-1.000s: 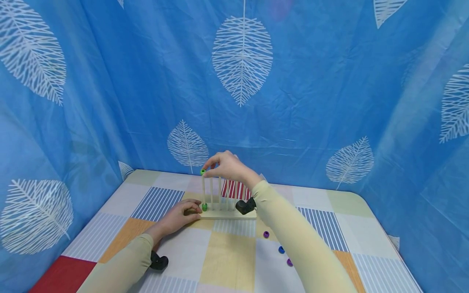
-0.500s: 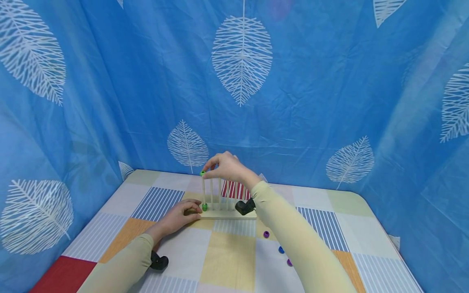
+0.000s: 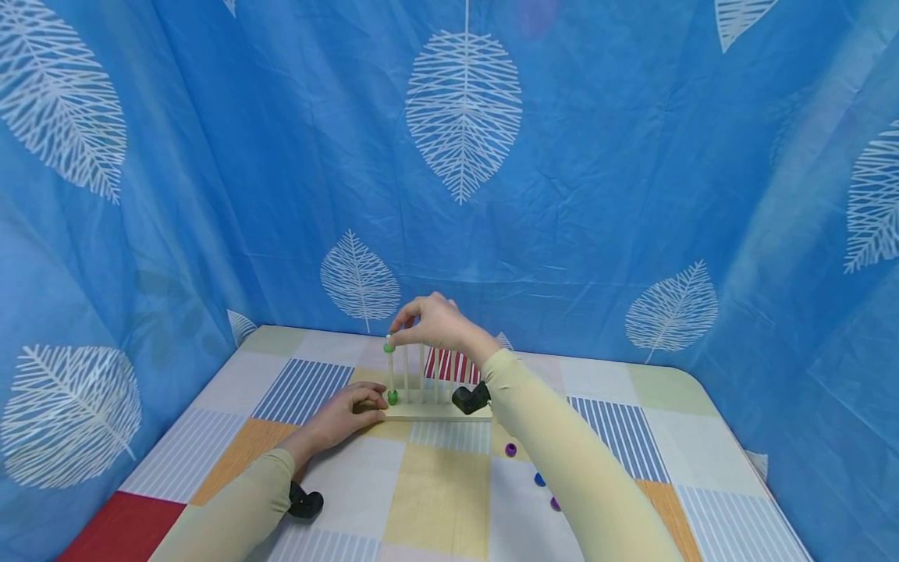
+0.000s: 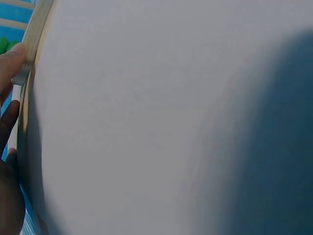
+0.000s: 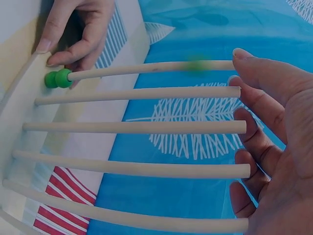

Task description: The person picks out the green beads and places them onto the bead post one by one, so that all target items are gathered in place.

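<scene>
A pale wooden peg rack (image 3: pixel 438 414) stands on the table, with several upright pegs in a row. My left hand (image 3: pixel 349 410) grips the left end of its base, thumb at the front edge. Two green beads (image 5: pixel 58 78) sit stacked at the foot of the leftmost peg. Higher on that same peg is another green bead (image 5: pixel 197 64), blurred in the right wrist view and just below the fingers. Around the peg's top end, my right hand (image 3: pixel 437 321) has its thumb and fingers loosely bent, apart from the bead. The left wrist view shows only part of the left hand (image 4: pixel 11 66).
Right of the rack, a purple bead (image 3: pixel 510 449), a blue bead (image 3: pixel 539 479) and a second purple bead (image 3: pixel 556 504) lie on the checked tablecloth (image 3: pixel 442 499), beside the right forearm. A blue curtain (image 3: pixel 562 195) with white leaf prints surrounds the table.
The green bead, earlier between the right fingertips at the top of the leftmost peg, has left them and sits lower on it. Both hands have hardly moved.
</scene>
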`<state>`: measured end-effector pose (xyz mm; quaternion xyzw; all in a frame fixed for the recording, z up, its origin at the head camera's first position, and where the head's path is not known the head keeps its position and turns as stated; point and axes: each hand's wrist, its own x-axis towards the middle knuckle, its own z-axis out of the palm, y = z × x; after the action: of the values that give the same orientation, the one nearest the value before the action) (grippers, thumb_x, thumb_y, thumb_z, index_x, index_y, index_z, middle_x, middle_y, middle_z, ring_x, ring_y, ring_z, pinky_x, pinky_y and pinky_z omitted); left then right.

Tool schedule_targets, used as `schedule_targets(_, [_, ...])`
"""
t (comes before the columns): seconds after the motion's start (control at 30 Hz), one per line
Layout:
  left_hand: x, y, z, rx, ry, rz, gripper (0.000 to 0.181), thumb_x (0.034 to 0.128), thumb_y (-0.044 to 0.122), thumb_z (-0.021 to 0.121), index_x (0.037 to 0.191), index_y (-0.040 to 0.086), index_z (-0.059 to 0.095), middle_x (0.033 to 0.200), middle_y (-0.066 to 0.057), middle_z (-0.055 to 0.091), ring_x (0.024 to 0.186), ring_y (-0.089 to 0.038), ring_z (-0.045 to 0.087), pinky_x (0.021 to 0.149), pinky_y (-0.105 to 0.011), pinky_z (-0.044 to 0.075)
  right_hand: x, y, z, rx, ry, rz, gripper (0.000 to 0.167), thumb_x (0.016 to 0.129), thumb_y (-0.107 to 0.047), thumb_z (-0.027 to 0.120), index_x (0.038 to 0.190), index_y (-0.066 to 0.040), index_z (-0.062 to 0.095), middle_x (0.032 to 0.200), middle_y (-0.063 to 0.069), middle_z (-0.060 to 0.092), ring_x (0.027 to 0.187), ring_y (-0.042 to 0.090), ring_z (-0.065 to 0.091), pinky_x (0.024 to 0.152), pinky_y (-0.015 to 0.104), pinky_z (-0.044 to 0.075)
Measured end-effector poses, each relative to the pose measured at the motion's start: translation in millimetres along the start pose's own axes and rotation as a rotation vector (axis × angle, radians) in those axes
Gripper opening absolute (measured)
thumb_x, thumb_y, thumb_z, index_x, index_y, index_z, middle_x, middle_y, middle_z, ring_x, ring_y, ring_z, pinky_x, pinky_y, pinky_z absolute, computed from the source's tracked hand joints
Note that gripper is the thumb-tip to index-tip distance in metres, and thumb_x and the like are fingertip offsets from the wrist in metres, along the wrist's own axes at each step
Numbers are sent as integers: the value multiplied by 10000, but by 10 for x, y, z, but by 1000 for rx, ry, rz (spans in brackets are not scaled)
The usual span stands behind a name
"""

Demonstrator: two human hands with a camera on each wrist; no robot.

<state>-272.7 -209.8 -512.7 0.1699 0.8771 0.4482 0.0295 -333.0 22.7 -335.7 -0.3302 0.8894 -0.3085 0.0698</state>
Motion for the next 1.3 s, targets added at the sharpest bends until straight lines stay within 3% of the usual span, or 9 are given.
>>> schedule_targets(0.63, [-8, 15, 3, 31, 10, -35, 53, 969, 224, 737, 1016, 247, 739, 1430, -63, 572, 1367, -341, 478, 1157, -576, 341, -140, 52, -132, 47, 43, -12, 167, 935, -428, 749, 1060, -320, 771, 1028, -99, 655, 1213, 231, 438, 1115, 589, 192])
schedule_targets(0.87, [-12, 5, 7, 23, 21, -20, 46, 964, 225, 743, 1005, 245, 736, 1419, -56, 576, 1363, -350, 478, 1151, -578, 346, -253, 92, -208, 35, 75, -13, 161, 945, -451, 723, 1066, -352, 761, 1108, -126, 635, 1107, 204, 458, 1000, 517, 316])
schedule_targets(1.07, [-12, 1, 11, 23, 21, -28, 58, 955, 217, 753, 1000, 250, 736, 1418, -52, 578, 1368, -347, 475, 1157, -575, 340, -352, 133, -294, 43, 84, -22, 165, 946, -419, 728, 1076, -324, 765, 1119, -100, 641, 1138, 296, 473, 850, 445, 426])
schedule_targets(1.3, [-18, -3, 5, 25, 17, -23, 57, 958, 211, 749, 1005, 242, 737, 1423, -69, 575, 1371, -356, 472, 1154, -575, 345, -434, 174, -359, 55, 84, -24, 188, 942, -426, 735, 1085, -310, 771, 1167, -59, 662, 1159, 267, 464, 864, 447, 453])
